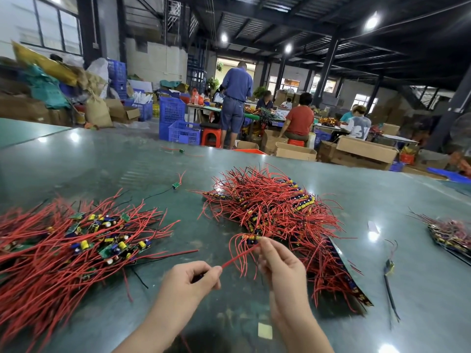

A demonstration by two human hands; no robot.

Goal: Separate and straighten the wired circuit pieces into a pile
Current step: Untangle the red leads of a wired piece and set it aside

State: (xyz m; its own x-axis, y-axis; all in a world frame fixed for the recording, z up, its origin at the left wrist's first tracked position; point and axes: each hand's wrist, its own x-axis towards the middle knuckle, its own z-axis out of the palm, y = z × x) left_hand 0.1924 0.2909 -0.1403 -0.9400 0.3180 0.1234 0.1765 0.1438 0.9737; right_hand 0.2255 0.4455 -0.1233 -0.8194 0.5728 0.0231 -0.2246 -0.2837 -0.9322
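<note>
Pinching one red wire (238, 257), both hands, left hand (190, 282) and right hand (281, 267), work between two piles.

Lighting: dim hall, lit by round ceiling lamps (371, 22) against dark roof beams; daylight through the window (48, 26) at upper left and the far doorway (235, 63).
Glare: white lamp reflections on the glossy green table (76, 159), at left, right and bottom edge.
Shadows: soft, short, under the wire heaps.
Distortion: strong wide-angle bowing; table edges and pillars curve toward the corners.
Focus: centre fairly sharp; the pile at far right (451, 233) and distant workers soft, edges smeared.
</note>
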